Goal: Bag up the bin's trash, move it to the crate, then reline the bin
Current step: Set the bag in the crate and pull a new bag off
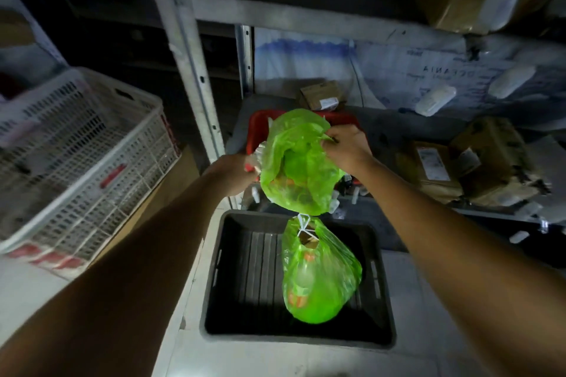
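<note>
A green plastic bag [298, 162], open at the top and holding some trash, hangs above a red bin [260, 122] on the low shelf. My left hand [235, 171] grips the bag's left edge, and my right hand [346, 147] pinches its right rim. Most of the red bin is hidden behind the bag. Below, nearer to me, a black crate [232, 269] sits on the floor. Inside it lies a second green bag [318, 275], tied shut with a white knot and full of trash.
A white lattice basket [76, 144] stands at the left on a cardboard box. A grey metal shelf upright [186, 49] rises just left of the bin. Cardboard parcels [477, 168] and small white packets lie on the shelf at the right.
</note>
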